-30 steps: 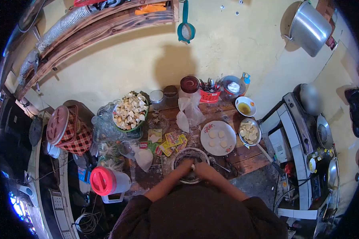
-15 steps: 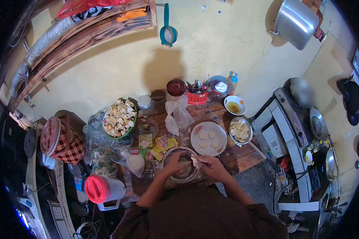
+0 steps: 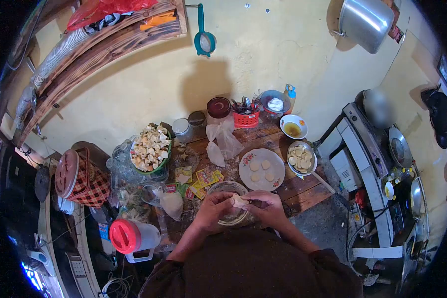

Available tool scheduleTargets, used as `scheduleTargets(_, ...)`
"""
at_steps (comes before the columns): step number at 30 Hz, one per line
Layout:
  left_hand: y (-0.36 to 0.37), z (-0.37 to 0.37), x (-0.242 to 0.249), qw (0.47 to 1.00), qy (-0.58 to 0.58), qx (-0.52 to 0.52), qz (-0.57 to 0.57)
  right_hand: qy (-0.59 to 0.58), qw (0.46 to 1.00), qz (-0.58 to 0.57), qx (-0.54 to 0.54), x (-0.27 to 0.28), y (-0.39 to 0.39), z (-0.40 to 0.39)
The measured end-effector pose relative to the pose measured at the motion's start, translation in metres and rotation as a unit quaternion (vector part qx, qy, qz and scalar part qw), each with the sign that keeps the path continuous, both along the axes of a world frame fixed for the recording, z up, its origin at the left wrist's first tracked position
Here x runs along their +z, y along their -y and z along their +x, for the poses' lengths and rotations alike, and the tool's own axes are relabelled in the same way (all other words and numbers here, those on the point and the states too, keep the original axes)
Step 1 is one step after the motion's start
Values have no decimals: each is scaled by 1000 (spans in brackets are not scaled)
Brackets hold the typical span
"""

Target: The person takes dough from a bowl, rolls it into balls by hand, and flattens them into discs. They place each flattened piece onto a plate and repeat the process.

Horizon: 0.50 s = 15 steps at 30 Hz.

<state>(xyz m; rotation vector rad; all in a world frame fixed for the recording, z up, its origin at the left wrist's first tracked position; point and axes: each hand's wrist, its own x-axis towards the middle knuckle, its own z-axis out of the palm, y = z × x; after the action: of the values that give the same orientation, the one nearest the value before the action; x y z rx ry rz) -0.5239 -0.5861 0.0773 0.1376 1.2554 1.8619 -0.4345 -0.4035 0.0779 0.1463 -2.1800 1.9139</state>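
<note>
Left hand (image 3: 213,208) and right hand (image 3: 267,208), fingers curled nearly closed, pinch the dough (image 3: 240,201) between them, just over the bowl (image 3: 227,186); right of the bowl, the plate (image 3: 279,172) carries rounds (image 3: 266,164).

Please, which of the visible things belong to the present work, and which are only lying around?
Likely part of the work:
pale lump, held by left hand and right hand
bowl beneath the hands
flowered plate with four pale pieces

Apparently just lying or hanging about:
red-lidded jug
checked container
red cutlery basket
teal strainer
metal pot
</note>
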Motion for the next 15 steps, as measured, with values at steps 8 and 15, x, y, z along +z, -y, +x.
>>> scheduleTargets(8, 0, 7, -3, 990, 111, -62, 67, -58, 997, 28, 44, 13, 8, -5)
scheduleTargets(15, -6, 8, 1, 998, 24, 63, -1, 50, 979, -189, -48, 4, 16, -1)
